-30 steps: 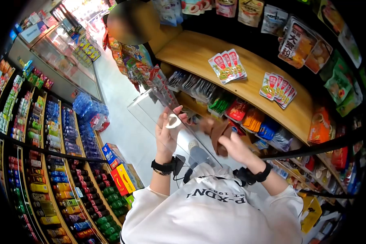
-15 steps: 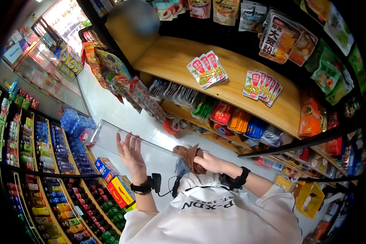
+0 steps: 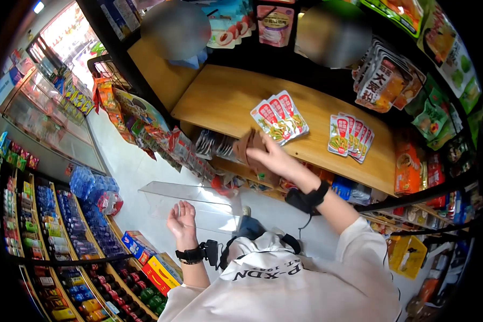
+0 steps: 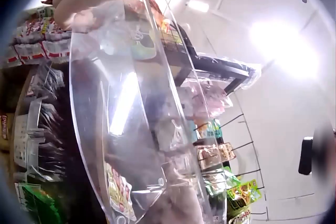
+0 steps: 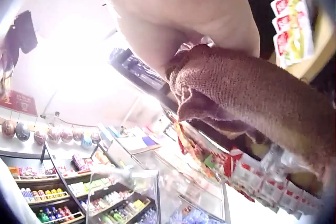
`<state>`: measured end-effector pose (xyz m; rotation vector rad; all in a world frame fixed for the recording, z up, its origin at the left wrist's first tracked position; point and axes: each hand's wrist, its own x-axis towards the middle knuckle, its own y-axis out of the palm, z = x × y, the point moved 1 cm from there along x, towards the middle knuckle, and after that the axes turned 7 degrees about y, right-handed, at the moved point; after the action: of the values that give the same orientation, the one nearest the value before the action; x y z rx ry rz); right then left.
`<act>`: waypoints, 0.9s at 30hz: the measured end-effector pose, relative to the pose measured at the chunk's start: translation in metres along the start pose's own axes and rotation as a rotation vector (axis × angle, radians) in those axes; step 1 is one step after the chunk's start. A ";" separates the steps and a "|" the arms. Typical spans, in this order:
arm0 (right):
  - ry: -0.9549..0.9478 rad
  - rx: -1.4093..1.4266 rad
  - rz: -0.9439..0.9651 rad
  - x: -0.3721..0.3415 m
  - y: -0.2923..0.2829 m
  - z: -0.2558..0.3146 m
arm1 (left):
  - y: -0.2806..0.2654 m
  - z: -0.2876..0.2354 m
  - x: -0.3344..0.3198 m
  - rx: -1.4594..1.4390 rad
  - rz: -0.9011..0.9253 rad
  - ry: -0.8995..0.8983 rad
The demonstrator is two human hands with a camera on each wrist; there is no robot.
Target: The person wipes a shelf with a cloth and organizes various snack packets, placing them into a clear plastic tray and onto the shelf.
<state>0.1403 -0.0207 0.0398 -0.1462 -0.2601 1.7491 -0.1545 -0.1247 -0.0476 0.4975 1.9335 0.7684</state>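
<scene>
My left hand [image 3: 182, 220] holds a clear plastic box [image 3: 209, 201] low in front of my body. Its fingers are bent upward against the near side. The left wrist view shows the box's long transparent wall [image 4: 92, 103] below that hand, with shelves visible through it. My right hand [image 3: 273, 155] grips a brown cloth [image 3: 247, 147] at the front edge of the wooden shelf [image 3: 209, 102], just short of a fan of red-and-white food packets [image 3: 279, 118]. Up close, the cloth [image 5: 247, 87] looks like bunched terry, its folds hanging below the fingers.
A second fan of packets [image 3: 349, 137] lies farther right on the shelf. Snack pouches [image 3: 381, 80] hang above it. Left across the aisle stand drink shelves [image 3: 53, 231], a wrapped pack of water bottles [image 3: 94, 188] and boxes [image 3: 161, 273] on the floor. Bagged snacks [image 3: 172, 150] hang at the shelf's end.
My right hand has carried the brown cloth from beside the clear box, near my body, up and away to the shelf edge. The box has tilted and moved lower in my left hand.
</scene>
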 end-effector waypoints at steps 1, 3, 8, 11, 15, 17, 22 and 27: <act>0.024 0.036 -0.063 0.014 -0.001 0.021 | 0.004 0.002 0.005 0.013 0.076 -0.028; 0.125 0.209 -0.007 0.037 -0.005 0.069 | 0.013 0.007 0.011 0.083 0.187 -0.041; -0.112 -0.159 0.130 0.066 0.016 0.075 | 0.058 0.016 -0.013 0.030 0.164 -0.033; -0.032 0.067 0.367 0.032 0.034 0.061 | 0.075 0.010 -0.010 -0.025 0.213 -0.012; -0.041 0.411 0.326 0.000 0.052 0.043 | 0.101 0.010 -0.020 0.041 0.342 0.071; -0.005 0.593 0.171 -0.003 0.049 0.046 | 0.113 0.012 -0.029 0.102 0.518 0.083; 0.021 0.925 -0.063 -0.009 -0.015 0.042 | 0.137 0.008 -0.037 0.486 1.476 -0.135; 0.105 0.970 -0.012 -0.056 -0.077 0.026 | 0.153 0.019 0.011 0.634 1.448 -0.478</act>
<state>0.2183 -0.0641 0.0824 0.4639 0.6664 1.6739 -0.1389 -0.0022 0.0457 2.3387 1.0786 0.7035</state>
